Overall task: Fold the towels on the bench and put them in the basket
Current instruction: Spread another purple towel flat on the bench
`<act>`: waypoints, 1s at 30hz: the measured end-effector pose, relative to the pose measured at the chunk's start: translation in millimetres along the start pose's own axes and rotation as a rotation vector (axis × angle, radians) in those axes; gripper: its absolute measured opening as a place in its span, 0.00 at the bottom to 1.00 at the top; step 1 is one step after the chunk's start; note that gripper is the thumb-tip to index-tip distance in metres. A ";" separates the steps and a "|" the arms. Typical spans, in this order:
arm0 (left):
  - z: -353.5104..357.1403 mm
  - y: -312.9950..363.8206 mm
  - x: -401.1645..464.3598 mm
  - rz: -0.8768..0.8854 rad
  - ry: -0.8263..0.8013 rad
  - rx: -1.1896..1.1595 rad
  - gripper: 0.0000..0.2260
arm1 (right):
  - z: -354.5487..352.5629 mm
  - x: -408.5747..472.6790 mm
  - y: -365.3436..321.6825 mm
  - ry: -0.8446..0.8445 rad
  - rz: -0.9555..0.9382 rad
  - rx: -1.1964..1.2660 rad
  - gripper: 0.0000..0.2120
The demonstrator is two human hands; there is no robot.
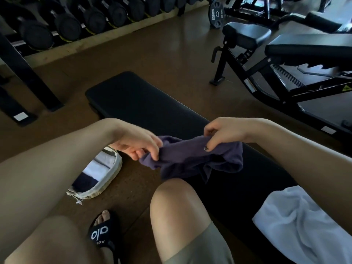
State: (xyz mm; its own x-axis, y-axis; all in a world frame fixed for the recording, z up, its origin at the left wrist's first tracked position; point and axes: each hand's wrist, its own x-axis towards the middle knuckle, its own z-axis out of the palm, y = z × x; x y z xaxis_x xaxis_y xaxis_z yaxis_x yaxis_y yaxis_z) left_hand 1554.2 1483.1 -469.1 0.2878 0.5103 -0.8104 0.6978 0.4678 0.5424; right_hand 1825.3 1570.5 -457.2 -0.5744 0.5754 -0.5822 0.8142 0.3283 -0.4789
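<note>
Both hands, left (141,145) and right (221,132), are clamped on the purple towel (192,159); folding is under way, with the basket (106,180) waiting at eight o'clock.

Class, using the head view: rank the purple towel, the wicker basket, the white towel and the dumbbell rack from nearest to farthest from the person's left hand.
1. Purple towel: pinched in the left hand itself.
2. Wicker basket: on the floor just below that hand.
3. White towel: on the bench, far right.
4. Dumbbell rack: along the back wall.
</note>
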 end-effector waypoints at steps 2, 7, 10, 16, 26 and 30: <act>0.8 -2.2 -0.8 -0.072 -0.001 0.051 0.10 | -3.4 1.0 3.2 0.089 -0.005 0.019 0.09; -4.3 -1.5 -1.7 -0.040 0.179 0.060 0.10 | -13.2 -8.4 -1.0 -0.101 0.048 0.131 0.09; -8.4 -1.2 -1.0 -0.010 0.323 0.199 0.03 | -12.7 -13.2 -0.9 -0.325 0.099 0.254 0.11; -17.1 -17.0 -2.7 0.028 0.579 0.521 0.10 | -6.0 -9.4 7.0 -0.269 0.061 0.372 0.09; -39.9 1.8 4.2 0.038 1.017 0.843 0.04 | -3.3 5.0 15.9 0.050 0.106 0.437 0.09; -60.8 40.8 11.6 0.075 1.257 0.621 0.03 | -17.3 10.5 19.0 0.614 0.111 0.511 0.10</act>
State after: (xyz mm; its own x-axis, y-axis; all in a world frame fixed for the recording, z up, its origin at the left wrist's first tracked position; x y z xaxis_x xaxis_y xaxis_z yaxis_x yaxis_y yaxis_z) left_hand 1546.2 1551.9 -442.9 -0.2040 0.9700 0.1321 0.9745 0.1883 0.1222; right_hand 1836.2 1595.7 -461.1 -0.2227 0.9424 -0.2496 0.6390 -0.0522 -0.7675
